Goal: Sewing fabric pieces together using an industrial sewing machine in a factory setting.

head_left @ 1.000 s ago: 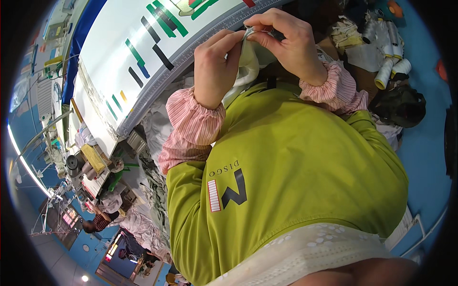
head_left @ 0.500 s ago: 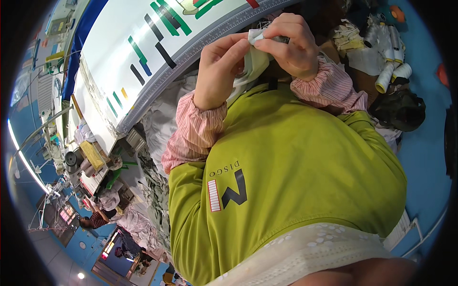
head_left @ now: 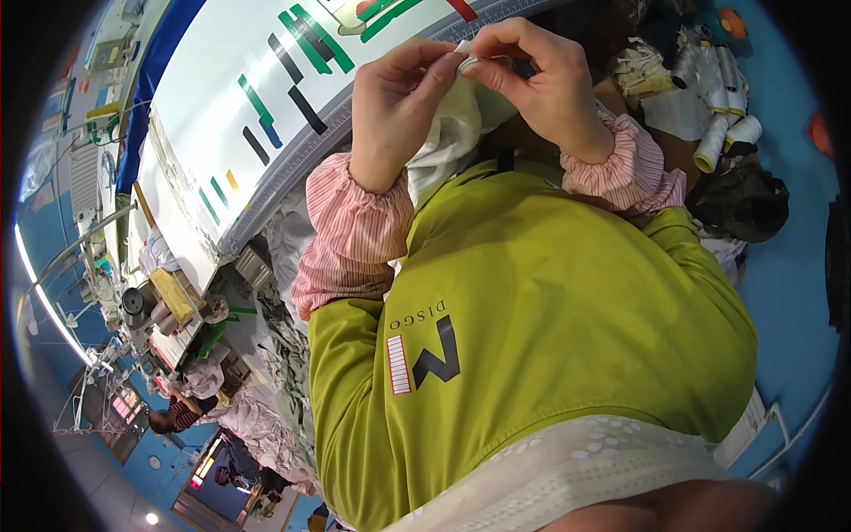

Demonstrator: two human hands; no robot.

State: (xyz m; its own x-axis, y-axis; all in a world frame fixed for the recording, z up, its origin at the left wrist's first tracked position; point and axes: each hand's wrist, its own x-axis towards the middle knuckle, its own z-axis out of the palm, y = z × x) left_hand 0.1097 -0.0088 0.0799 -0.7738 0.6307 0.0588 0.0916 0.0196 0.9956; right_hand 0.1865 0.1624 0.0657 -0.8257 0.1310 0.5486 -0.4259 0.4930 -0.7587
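Pinching white cloth (head_left: 449,133) at its edge

Left hand (head_left: 387,113) and right hand (head_left: 551,86) grasp it, thumb against fingers, before the green jacket (head_left: 576,293). Edge-working seems in hand; the next move likely needs an even grip.

At twelve o'clock, our left hand (head_left: 394,105) and right hand (head_left: 554,84) pinch white cloth (head_left: 450,129) close together. At eleven o'clock we see a white desk (head_left: 204,106) with coloured tape strips (head_left: 307,110), edged by a grey ruler (head_left: 301,161). Thread cones (head_left: 709,151) lie at two; a person (head_left: 183,411) in stripes is at eight.
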